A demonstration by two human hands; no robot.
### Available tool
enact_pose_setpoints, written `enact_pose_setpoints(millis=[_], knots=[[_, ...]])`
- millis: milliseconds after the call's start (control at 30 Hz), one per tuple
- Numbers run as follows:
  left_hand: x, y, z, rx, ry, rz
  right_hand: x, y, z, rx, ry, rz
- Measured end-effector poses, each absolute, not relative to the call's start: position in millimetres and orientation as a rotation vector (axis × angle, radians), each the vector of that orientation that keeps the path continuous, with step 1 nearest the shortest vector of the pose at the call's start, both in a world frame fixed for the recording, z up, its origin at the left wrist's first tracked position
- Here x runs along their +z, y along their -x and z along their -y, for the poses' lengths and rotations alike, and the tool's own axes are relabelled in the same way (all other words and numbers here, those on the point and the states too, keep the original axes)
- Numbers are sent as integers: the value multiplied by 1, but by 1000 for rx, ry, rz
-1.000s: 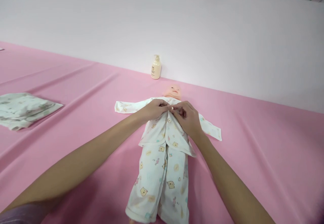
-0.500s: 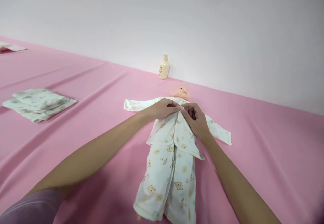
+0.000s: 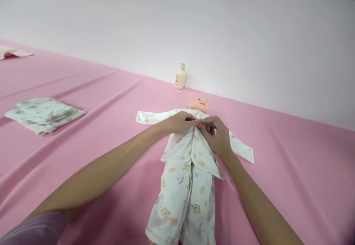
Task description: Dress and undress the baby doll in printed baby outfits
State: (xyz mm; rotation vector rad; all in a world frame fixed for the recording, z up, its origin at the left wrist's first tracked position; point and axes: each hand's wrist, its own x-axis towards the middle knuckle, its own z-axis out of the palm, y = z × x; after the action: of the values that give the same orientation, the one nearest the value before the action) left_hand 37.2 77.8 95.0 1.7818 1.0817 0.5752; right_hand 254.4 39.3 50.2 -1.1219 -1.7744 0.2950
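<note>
A baby doll lies on its back, dressed in a white bear-print shirt and matching trousers. Both shirt sleeves stretch out to the sides. My left hand pinches the shirt's front edge near the chest. Right beside it, my right hand is closed on the other side of the same front opening, fingertips meeting the left ones. Whatever button lies between the fingertips is hidden. Lower down, one round button shows on the shirt front.
A cream pump bottle stands beyond the doll's head, against the white wall. To the left lies a folded white-and-green cloth. Part of a pale pink cloth shows at the far left. Pink sheeting with creases covers the surface.
The view has tilted slightly, so things sit a little lower. My fingers have drawn closer together at the shirt's front and now cover the spot between them.
</note>
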Motion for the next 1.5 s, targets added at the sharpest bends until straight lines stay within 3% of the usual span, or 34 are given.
enact_pose_setpoints(millis=[767,1033,1233,1500], knots=[[78,-49,-80,745,-1840,-1208,63,-265,-42,764,1210,1688],[93,-41,-94,785,-1874,-1211,95,-285,-70,494,1289,1894],[96,-39,-127,761,-2158,-1066,111,-293,-103,549,1317,2168],[74,-41,-143,915,-2228,-938,84,-283,-109,692,1290,1900]])
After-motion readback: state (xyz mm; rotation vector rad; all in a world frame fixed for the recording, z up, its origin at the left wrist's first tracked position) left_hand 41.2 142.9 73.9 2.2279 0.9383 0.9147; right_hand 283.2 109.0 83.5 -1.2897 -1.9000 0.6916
